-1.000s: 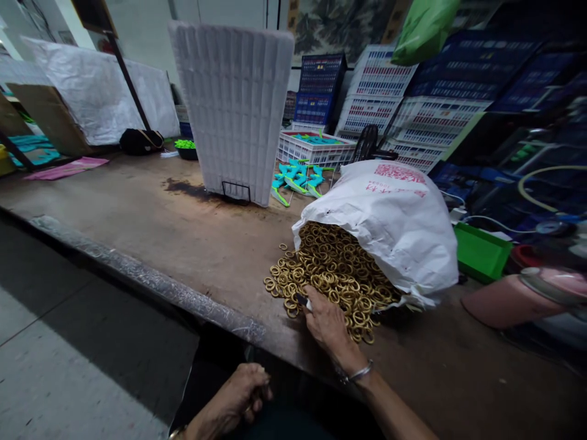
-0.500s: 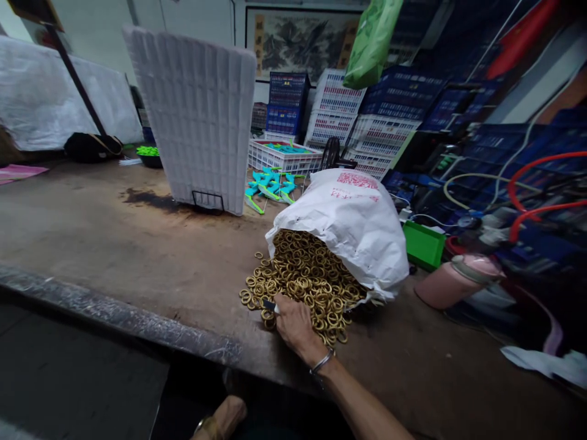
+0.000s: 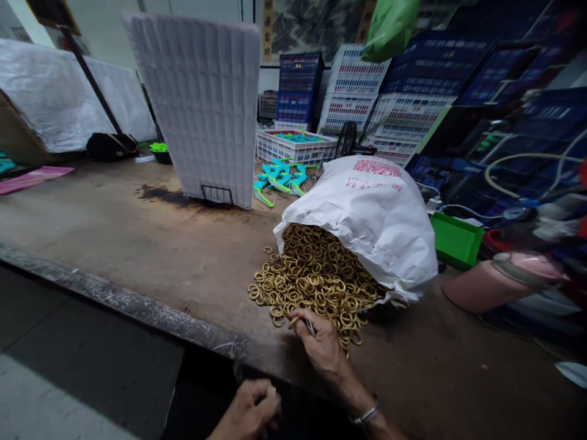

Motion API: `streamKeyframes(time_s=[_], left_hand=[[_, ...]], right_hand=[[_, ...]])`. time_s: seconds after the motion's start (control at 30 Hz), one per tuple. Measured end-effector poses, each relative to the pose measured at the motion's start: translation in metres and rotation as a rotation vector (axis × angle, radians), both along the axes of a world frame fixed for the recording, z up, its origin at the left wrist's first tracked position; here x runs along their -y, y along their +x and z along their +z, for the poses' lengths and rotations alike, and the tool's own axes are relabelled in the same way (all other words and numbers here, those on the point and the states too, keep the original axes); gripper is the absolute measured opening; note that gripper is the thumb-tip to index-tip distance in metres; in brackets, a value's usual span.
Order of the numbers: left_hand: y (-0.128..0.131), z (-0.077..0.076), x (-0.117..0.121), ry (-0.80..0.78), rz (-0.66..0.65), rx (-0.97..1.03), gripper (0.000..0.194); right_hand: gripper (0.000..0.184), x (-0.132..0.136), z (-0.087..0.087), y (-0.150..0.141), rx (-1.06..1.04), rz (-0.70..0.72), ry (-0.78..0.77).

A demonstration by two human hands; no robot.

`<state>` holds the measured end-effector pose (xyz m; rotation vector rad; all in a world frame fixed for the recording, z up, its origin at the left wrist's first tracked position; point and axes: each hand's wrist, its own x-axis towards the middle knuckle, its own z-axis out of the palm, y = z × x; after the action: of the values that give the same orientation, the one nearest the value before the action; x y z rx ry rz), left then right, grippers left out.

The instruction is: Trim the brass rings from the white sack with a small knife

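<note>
A heap of gold-coloured rings (image 3: 316, 281) spills from the mouth of a white woven sack (image 3: 376, 208) lying on its side. At the heap's near edge, my right hand (image 3: 323, 348) is closed, with a single gold ring (image 3: 293, 322) pinched at the fingertips. A thin, flat blade-like tool (image 3: 310, 327) also sits in that hand, partly hidden by the fingers. My left hand (image 3: 252, 406) is in front of the table edge, its fingers curled; whatever they might hold is hidden.
A tall white ribbed panel (image 3: 197, 110) stands in a black wire holder. Turquoise-and-green toy bows (image 3: 282, 177) lie behind the sack, near a white crate (image 3: 298, 150). To the right are a green tray (image 3: 456, 239) and a pink bottle (image 3: 499, 281). The worn table edge (image 3: 123, 299) runs along the front.
My right hand has drawn back from the heap towards me, now with a ring at its fingertips. My left hand has risen further into view. The camera view has shifted.
</note>
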<state>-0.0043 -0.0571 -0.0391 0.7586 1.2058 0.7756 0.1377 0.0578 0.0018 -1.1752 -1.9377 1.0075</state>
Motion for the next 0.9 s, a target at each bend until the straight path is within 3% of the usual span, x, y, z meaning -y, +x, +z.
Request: streamKeyframes(time_s=[0.13,0.2,0.37,0.53,0.7,0.9], left_hand=[[0.004,0.028,-0.009,0.166,0.316,-0.108,0.036],[0.009,0.037,-0.021,0.218,0.372,-0.109,0.041],[0.023,0.04,-0.039,0.27,0.354,-0.115,0.035],[0.028,0.043,-0.039,0.299,0.376,-0.162,0.032],[0.029,0.05,-0.035,0.459,0.291,-0.226,0.027],[0.03,0.048,-0.034,0.223,0.117,-0.074,0.036]], right_hand=[[0.029,0.012,-0.004,-0.001,-0.042,0.051,-0.008],[0.029,0.017,-0.005,-0.002,-0.052,0.062,-0.02],[0.028,0.025,-0.001,0.001,-0.052,0.086,-0.077],[0.026,0.028,0.008,0.008,-0.11,0.142,-0.2],[0.034,0.03,0.006,0.012,-0.14,0.112,-0.246],[0.038,0.034,-0.003,0.015,-0.126,0.046,-0.232]])
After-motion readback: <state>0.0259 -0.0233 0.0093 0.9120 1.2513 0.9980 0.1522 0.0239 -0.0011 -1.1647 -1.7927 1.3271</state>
